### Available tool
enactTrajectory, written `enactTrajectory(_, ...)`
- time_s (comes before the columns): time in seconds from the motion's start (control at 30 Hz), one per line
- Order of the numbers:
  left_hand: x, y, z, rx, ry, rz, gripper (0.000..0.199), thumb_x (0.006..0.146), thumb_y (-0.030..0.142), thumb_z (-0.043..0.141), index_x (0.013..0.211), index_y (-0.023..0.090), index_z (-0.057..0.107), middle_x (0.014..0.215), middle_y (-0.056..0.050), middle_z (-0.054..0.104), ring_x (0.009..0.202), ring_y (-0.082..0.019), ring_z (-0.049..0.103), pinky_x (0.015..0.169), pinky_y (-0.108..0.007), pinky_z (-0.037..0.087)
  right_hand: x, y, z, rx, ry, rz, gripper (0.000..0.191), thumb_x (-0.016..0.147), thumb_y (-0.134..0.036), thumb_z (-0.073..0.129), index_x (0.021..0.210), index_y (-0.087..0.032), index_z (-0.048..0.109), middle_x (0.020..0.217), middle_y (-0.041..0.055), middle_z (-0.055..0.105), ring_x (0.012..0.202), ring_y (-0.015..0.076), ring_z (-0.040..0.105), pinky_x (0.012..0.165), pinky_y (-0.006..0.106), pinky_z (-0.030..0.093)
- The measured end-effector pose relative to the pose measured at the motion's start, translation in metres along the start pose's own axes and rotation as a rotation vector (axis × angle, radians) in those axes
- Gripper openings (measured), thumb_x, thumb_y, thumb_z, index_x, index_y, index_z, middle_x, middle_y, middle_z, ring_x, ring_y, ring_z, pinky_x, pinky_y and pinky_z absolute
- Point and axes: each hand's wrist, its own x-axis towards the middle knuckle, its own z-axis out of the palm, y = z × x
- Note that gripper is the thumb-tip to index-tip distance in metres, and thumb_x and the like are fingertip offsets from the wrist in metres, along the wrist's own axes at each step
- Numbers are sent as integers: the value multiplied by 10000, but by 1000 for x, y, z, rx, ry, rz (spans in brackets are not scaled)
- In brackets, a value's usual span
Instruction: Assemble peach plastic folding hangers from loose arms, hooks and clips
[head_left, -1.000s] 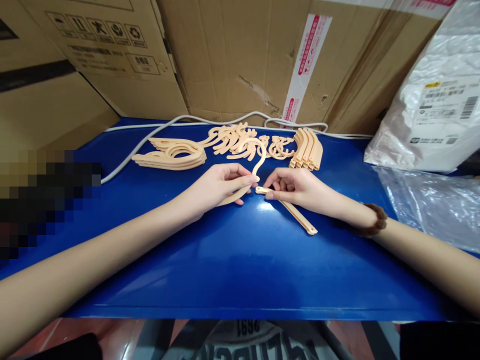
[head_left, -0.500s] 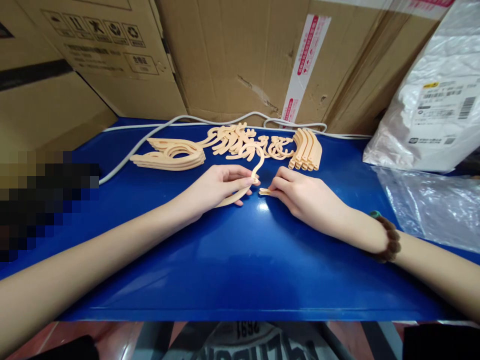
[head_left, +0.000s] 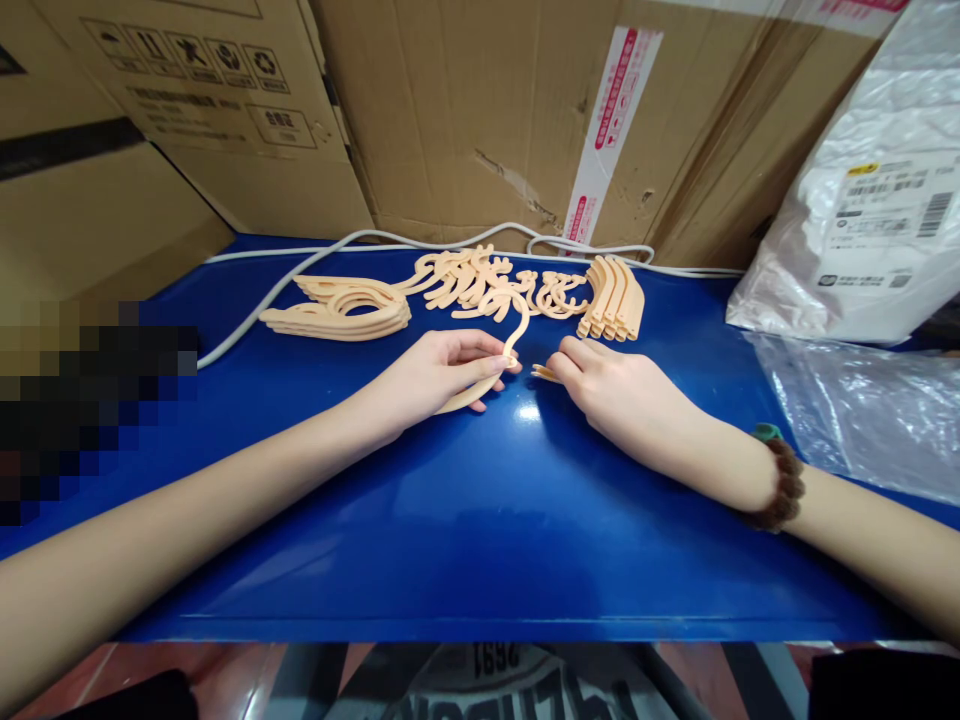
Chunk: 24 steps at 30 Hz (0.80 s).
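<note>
My left hand (head_left: 450,370) is closed on a cream plastic hanger part, a curved arm (head_left: 474,394) with a hook (head_left: 520,322) rising from its end. Pinched in my right hand (head_left: 611,385) is another cream hanger arm (head_left: 545,373); only its forked tip shows, the rest is hidden by the fingers. A small gap separates the two parts. Behind my hands lies a heap of loose hooks (head_left: 465,275). Stacked hanger arms (head_left: 337,325) lie to the left, and a row of shorter curved arms (head_left: 615,300) stands to the right.
A white cable (head_left: 255,325) runs along the back of the blue table (head_left: 480,540). Cardboard boxes (head_left: 480,110) wall off the rear and left. At right are a white plastic package (head_left: 847,220) and a clear plastic bag (head_left: 862,420).
My right hand has moved slightly right, away from my left hand, and the tip of its hanger arm has turned a little. My left hand has stayed almost still.
</note>
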Motion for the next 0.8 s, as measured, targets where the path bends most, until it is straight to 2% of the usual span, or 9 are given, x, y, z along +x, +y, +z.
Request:
enactTrajectory(0.1,0,1,0,1,5,-9,169,847,260,691,960,137,670,995,-45,730,760,-107,636,581,-182,556,1,4,9,38,72,-17,145,939,-62,446,977,-125,571,940,104,614,828,216,589,593,284,328)
enactTrajectory(0.2,-2,2,-1,-1,11,-17,170,854,257,685,973,137,665,948,-37,722,764,-109,642,583,-177,554,3,11,18,171,144,-20,135,948,-88,440,1006,-145,548,924,76,623,765,187,584,583,273,319)
enactTrajectory(0.3,-3,2,-1,-10,15,-26,186,854,275,689,983,143,661,975,-42,719,783,-113,646,585,-174,554,5,16,23,348,163,9,131,993,-168,395,1017,-166,524,851,40,629,673,159,562,561,263,301)
enactTrajectory(0.4,-3,2,0,-10,22,-28,196,852,285,693,985,144,665,999,-48,714,794,-114,643,589,-171,554,6,19,23,474,182,15,158,1016,-224,363,1006,-184,515,822,23,625,669,151,557,571,257,297)
enactTrajectory(0.5,-2,1,0,-9,21,-23,201,852,290,692,987,143,671,970,-47,712,782,-112,639,586,-167,551,6,19,23,571,193,-1,168,1021,-248,352,970,-203,505,834,14,614,684,143,542,594,258,303)
enactTrajectory(0.6,-2,1,-1,-13,14,-18,208,846,302,698,980,145,676,1000,-57,714,798,-119,639,588,-173,556,5,17,23,717,204,14,223,1031,-283,328,853,-210,442,729,-10,537,611,126,472,590,263,311)
enactTrajectory(0.7,-2,2,-3,-28,12,-25,201,841,305,707,968,152,678,1066,-70,715,824,-130,646,594,-186,567,5,13,24,901,321,65,291,1047,-341,291,785,-229,352,670,-30,435,562,116,396,569,265,317)
enactTrajectory(0.8,-2,3,-4,-25,11,-30,203,843,315,710,968,157,688,1095,-77,714,833,-133,648,599,-189,570,7,11,25,980,397,103,313,1052,-400,286,801,-229,363,691,-27,435,584,116,414,582,262,333)
